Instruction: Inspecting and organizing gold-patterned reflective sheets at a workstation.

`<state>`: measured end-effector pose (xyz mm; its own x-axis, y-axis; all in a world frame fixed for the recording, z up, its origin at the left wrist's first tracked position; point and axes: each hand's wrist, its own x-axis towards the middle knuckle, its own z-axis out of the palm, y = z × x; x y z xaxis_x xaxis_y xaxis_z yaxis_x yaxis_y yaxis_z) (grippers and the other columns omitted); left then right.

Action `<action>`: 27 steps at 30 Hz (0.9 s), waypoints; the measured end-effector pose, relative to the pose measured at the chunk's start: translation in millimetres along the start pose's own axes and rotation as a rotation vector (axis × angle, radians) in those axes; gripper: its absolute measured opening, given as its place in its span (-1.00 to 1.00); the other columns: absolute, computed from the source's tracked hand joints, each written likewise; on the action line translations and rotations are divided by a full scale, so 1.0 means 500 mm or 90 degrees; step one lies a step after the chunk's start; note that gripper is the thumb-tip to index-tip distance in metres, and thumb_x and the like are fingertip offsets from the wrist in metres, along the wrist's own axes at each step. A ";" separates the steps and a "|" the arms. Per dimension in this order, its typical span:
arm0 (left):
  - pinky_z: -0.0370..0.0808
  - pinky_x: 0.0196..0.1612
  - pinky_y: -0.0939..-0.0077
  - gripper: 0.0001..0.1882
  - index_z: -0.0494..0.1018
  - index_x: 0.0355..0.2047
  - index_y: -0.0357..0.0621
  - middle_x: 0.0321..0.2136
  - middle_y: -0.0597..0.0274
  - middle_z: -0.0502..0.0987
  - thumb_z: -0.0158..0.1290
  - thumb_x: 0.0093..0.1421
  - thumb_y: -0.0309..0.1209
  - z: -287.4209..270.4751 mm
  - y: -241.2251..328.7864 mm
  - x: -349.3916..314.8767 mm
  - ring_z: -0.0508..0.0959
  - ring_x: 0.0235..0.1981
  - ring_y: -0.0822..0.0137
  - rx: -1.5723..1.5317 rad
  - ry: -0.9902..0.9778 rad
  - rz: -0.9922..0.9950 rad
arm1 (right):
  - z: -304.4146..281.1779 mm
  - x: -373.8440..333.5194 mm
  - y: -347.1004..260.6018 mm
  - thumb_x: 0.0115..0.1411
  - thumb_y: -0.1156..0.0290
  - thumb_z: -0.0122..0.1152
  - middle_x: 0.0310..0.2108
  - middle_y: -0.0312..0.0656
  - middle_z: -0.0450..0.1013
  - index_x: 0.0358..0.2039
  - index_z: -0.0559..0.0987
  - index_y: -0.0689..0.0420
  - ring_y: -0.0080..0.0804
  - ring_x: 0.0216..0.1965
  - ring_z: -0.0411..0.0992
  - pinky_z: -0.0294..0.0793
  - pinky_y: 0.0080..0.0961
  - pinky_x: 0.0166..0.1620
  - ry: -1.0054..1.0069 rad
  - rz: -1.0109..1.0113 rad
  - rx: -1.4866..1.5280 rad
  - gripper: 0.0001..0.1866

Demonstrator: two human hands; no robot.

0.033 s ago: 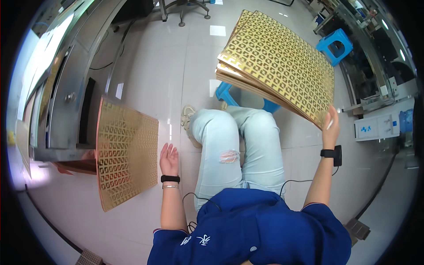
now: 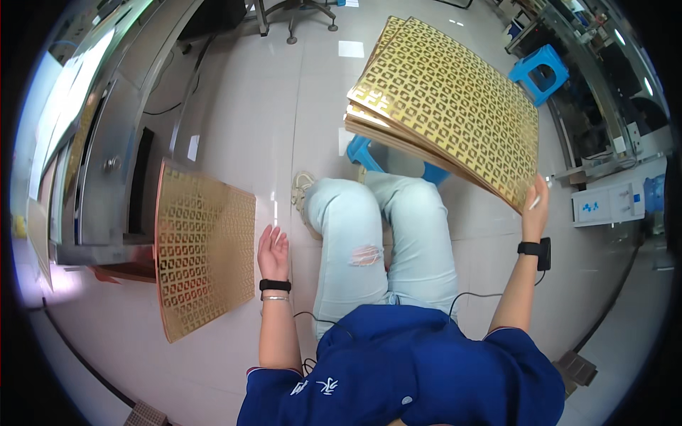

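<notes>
A stack of flat panels (image 2: 455,99) with a gold-and-brown geometric pattern rests on a blue stool (image 2: 366,155) in front of my knees, its top sheets slightly fanned. At the near right corner of that stack is my right hand (image 2: 536,202), fingers closed against the panel edge. A slim white thing shows between those fingers; its kind is unclear. My left hand (image 2: 273,252) is held palm up with fingers loosely apart and nothing in it. Just left of it, another patterned panel (image 2: 206,248) stands on edge, leaning toward the metal bench.
On the left runs a metal bench (image 2: 106,163) with a drawer. A second blue stool (image 2: 540,71) stands at the far right, near a white cabinet (image 2: 607,206). A wheeled chair base (image 2: 302,18) is at the back. Thin black cables lie by my waist.
My right hand has shifted very slightly right and toward me at the stack's corner. The left fingers have moved a little. Otherwise things look the same.
</notes>
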<state>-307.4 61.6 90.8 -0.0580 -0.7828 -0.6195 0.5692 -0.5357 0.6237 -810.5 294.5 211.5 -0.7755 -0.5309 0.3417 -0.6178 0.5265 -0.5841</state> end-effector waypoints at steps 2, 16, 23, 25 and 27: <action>0.42 -0.08 0.49 -0.62 0.25 0.05 -0.25 -0.09 0.09 0.36 -0.11 0.28 -0.33 0.118 0.016 -0.009 0.41 -0.17 0.29 0.071 -0.061 0.061 | 0.005 -0.001 0.078 0.25 0.44 -0.05 0.03 0.02 0.34 0.06 0.31 0.24 -0.19 0.06 0.32 0.27 -0.41 0.08 0.052 0.119 -0.013 -0.63; 0.40 0.00 0.50 -0.67 0.30 -0.01 -0.28 -0.12 0.12 0.44 -0.14 0.30 -0.33 0.593 -0.035 0.077 0.45 -0.09 0.32 0.311 -0.230 0.331 | 0.021 0.015 0.091 0.24 0.45 -0.08 0.00 0.00 0.36 0.05 0.33 0.22 -0.14 0.02 0.35 0.32 -0.38 0.04 0.023 0.165 -0.001 -0.64; 0.37 -0.09 0.58 -0.65 0.37 -0.07 -0.38 -0.22 0.18 0.49 -0.14 0.31 -0.32 0.666 -0.064 0.106 0.43 -0.19 0.46 0.533 -0.240 0.309 | 0.019 0.008 0.069 0.25 0.45 -0.10 0.02 0.06 0.34 0.04 0.35 0.17 -0.02 0.08 0.28 0.23 -0.25 0.12 -0.009 0.154 -0.057 -0.66; 0.40 -0.14 0.57 -0.66 0.40 -0.10 -0.38 -0.25 0.19 0.50 -0.13 0.31 -0.31 0.671 -0.062 0.108 0.45 -0.25 0.46 0.568 -0.203 0.383 | 0.021 0.002 0.074 0.25 0.45 -0.10 0.06 0.07 0.31 0.04 0.35 0.16 -0.01 0.11 0.25 0.14 -0.14 0.18 -0.014 0.103 -0.104 -0.66; 0.41 -0.16 0.57 -0.67 0.43 -0.15 -0.38 -0.27 0.19 0.51 -0.11 0.30 -0.30 0.679 -0.061 0.105 0.46 -0.27 0.46 0.609 -0.183 0.421 | 0.020 0.003 0.071 0.24 0.45 -0.10 0.06 0.06 0.31 0.04 0.36 0.16 0.00 0.12 0.23 0.09 -0.09 0.20 -0.019 0.113 -0.100 -0.66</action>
<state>-606.3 -70.7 201.0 -0.2345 -0.9721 0.0079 -0.2758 0.0743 0.9583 -832.4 306.0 183.8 -0.8711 -0.4385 0.2210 -0.4864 0.7088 -0.5109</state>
